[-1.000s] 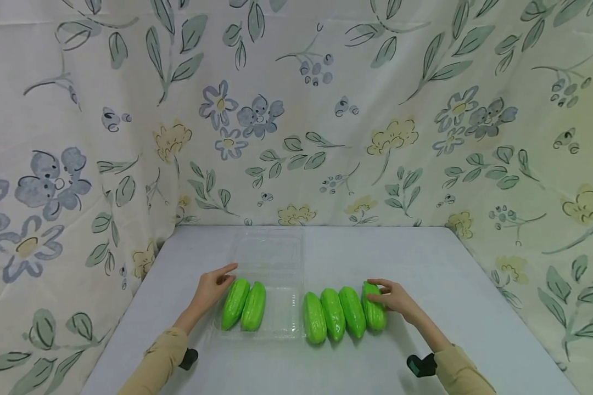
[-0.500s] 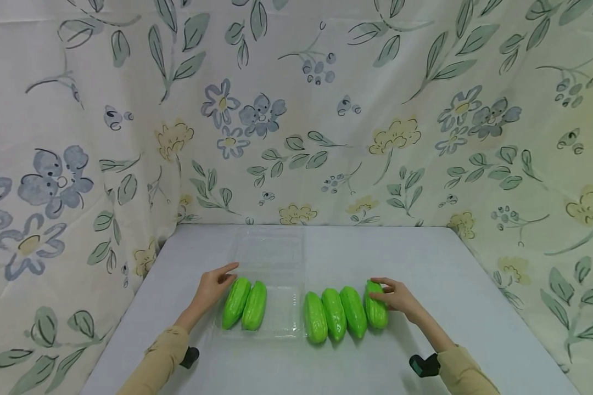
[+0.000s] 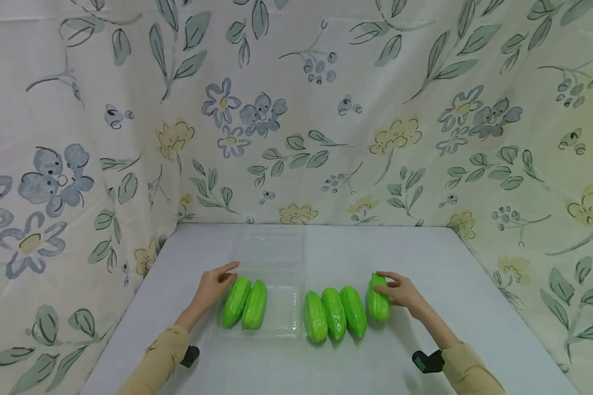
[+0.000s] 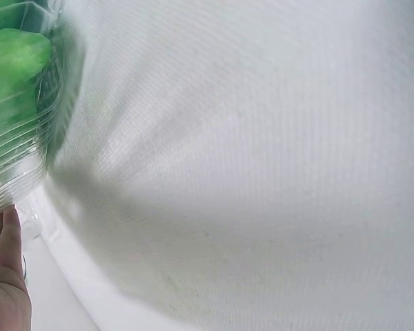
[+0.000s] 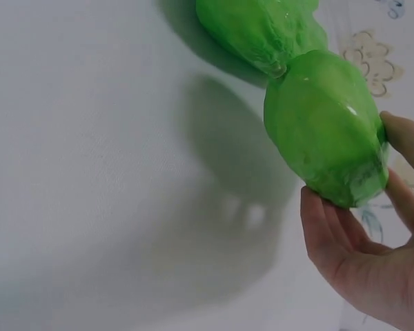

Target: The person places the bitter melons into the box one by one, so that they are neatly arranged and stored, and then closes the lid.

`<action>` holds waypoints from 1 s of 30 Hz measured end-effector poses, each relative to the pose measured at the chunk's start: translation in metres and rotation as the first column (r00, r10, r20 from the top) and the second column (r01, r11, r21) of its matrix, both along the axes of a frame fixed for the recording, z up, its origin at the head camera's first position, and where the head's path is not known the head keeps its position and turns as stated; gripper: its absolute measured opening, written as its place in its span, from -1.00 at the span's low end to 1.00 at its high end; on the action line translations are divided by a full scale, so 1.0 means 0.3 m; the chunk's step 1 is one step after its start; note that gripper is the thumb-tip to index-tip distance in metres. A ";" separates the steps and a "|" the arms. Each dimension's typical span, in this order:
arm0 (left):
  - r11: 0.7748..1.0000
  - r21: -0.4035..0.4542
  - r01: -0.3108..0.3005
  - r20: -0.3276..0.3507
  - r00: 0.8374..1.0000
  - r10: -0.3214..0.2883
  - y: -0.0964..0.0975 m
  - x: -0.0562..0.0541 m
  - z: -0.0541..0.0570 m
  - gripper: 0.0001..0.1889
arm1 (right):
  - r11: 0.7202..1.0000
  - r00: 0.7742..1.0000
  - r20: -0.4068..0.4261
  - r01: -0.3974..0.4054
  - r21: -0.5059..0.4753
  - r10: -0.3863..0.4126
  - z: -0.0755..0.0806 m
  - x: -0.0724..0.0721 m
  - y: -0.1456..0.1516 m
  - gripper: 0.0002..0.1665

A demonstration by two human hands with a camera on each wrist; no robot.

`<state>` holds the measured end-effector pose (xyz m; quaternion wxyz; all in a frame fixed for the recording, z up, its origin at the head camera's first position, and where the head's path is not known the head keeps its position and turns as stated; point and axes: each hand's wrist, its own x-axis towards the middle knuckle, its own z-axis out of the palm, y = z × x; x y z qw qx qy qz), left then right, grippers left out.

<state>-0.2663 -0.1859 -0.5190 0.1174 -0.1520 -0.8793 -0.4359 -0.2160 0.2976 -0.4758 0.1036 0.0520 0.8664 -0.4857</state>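
My right hand (image 3: 404, 295) holds a bright green cucumber (image 3: 378, 300) near its far end, thumb on one side and fingers on the other. In the right wrist view this cucumber (image 5: 324, 127) hangs over its own shadow on the white table. A clear plastic clamshell box (image 3: 283, 312) lies with its lid (image 3: 269, 248) folded back. Two cucumbers, a left one (image 3: 236, 303) and a right one (image 3: 254, 305), lie side by side in its left part. At the box's left back corner is my left hand (image 3: 214, 286); its straight fingers (image 4: 10, 241) touch the ridged plastic wall in the left wrist view.
Between the box and my right hand, three more cucumbers lie in a row: a left one (image 3: 316, 317), a middle one (image 3: 333, 312) and a right one (image 3: 353, 311). A flowered curtain (image 3: 296, 137) hangs behind the white table (image 3: 375, 249) and along both sides.
The cucumber in my right hand has risen and shifted slightly right and away, parting from the row of three. My left hand has stayed at the box.
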 end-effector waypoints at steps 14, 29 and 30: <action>1.000 0.009 0.003 0.011 1.000 -0.003 0.001 -0.002 -0.005 -0.64 | 0.996 0.999 0.000 0.037 -0.086 -0.037 0.015 -0.009 0.018 -0.23; 1.000 0.014 0.011 0.005 1.000 -0.011 0.002 -0.002 -0.001 -0.64 | 0.985 0.997 -0.030 0.062 -0.159 -0.068 0.060 -0.019 -0.014 -0.21; 1.000 0.013 0.012 0.004 1.000 -0.012 0.002 -0.002 -0.002 -0.64 | 0.984 0.997 -0.031 0.064 -0.164 -0.070 0.063 -0.019 -0.018 -0.21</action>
